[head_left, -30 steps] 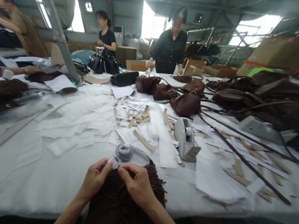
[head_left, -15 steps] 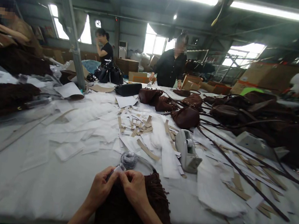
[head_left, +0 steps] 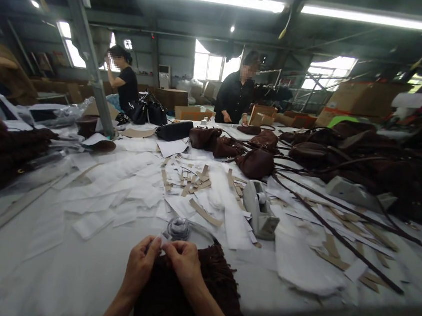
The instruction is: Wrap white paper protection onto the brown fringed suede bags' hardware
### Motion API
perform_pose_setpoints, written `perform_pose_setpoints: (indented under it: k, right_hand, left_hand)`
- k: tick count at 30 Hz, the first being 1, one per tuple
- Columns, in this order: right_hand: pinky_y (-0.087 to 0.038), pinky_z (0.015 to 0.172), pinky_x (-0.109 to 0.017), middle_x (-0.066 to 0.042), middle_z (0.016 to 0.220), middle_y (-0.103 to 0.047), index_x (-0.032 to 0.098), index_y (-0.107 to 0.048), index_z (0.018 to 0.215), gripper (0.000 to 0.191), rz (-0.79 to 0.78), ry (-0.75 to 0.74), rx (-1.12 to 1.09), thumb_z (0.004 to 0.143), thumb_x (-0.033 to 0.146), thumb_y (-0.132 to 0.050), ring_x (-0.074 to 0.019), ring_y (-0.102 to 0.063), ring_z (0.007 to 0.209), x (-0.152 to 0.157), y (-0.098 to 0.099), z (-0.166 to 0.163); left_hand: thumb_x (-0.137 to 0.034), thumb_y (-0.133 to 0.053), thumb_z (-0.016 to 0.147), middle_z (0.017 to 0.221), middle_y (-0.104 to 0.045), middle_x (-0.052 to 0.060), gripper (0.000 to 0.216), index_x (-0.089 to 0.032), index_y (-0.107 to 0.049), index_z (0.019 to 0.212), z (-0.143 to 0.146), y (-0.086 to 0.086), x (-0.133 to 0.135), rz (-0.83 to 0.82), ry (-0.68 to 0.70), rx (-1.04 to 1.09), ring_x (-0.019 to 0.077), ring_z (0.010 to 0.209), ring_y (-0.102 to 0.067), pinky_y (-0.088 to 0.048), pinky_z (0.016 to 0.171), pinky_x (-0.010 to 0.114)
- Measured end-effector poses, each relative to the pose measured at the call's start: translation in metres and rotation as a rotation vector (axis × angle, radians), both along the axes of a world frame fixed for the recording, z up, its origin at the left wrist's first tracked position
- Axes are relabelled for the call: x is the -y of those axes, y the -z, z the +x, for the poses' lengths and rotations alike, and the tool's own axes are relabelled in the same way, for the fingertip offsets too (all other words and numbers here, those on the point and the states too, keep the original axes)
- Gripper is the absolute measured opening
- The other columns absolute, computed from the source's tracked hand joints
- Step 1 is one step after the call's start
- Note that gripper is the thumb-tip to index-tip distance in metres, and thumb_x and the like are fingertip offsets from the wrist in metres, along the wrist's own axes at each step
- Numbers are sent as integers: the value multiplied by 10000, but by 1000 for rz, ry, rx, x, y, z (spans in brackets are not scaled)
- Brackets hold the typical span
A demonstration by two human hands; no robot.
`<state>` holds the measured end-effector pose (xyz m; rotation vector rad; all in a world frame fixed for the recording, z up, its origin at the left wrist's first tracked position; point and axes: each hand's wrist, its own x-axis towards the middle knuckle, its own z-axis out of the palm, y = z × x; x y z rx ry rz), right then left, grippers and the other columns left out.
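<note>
A dark brown fringed bag (head_left: 217, 272) lies at the table's near edge, under my wrists. Beyond its top edge sits a coiled strap (head_left: 179, 229) in greyish wrapping, with one end running toward the bag. My left hand (head_left: 141, 264) is closed, thumb and fingers pinching a small pale strip (head_left: 160, 243) just in front of the coil. Close against it, my right hand (head_left: 185, 263) pinches the same strip from the other side. The strip is mostly covered by fingertips, so its material is unclear.
A grey tape dispenser (head_left: 260, 211) stands right of the coil. Paper and brown card strips (head_left: 205, 212) litter the white table covering (head_left: 18, 268). Brown bags (head_left: 257, 164) and long straps lie behind and to the right. Several people (head_left: 236, 98) are around the table.
The view has swung slightly to the right. My hands stay together, with the left thumb now more upright and the pale strip less visible. The far person's hands have moved closer together.
</note>
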<state>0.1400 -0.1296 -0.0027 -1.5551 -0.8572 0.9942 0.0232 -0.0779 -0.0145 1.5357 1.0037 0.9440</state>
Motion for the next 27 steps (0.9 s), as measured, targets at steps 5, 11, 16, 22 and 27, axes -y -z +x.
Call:
perform_pose_setpoints:
  k: [5, 11, 16, 22, 27]
  right_hand:
    - [-338, 442, -188, -3, 539, -612, 111, -709, 673, 304, 63, 56, -62, 752, 386, -606, -82, -471, 457, 2, 3, -6]
    - [-361, 417, -192, 50, 510, -608, 155, -565, 983, 387, 131, 195, -155, 664, 316, -712, -105, -503, 412, 2, 4, -7]
    - [-366, 435, -192, 84, 510, -580, 200, -476, 958, 361, 214, 164, -116, 679, 263, -697, -102, -504, 412, -5, 8, -7]
    - [-331, 436, -204, 80, 433, -508, 189, -546, 736, 243, 239, 101, 5, 739, 401, -665, -100, -465, 390, -13, 16, -3]
    - [-408, 536, -231, -4, 621, -646, 164, -619, 793, 295, 252, 230, 8, 843, 437, -518, -136, -562, 553, -3, 12, 1]
  left_hand:
    - [-513, -570, 805, 576, -535, -29, 373, -169, -577, 660, 1, -1, -1, -42, -33, 37, 139, 570, -477, -390, 546, 221]
    - [-542, -668, 716, 601, -573, -18, 402, -142, -626, 717, 1, 5, -3, -222, -38, 183, 129, 546, -496, -396, 488, 210]
    - [-437, -750, 692, 608, -580, -39, 330, -147, -596, 731, 0, -1, -2, -441, 12, 424, 95, 523, -511, -415, 472, 181]
    - [-428, -783, 628, 543, -535, -62, 356, -135, -588, 683, 4, -7, -7, -485, -61, 497, 56, 440, -440, -359, 405, 161]
    - [-465, -775, 595, 524, -516, -81, 387, -154, -555, 664, 7, -5, -9, -370, -258, 438, 55, 412, -400, -319, 392, 172]
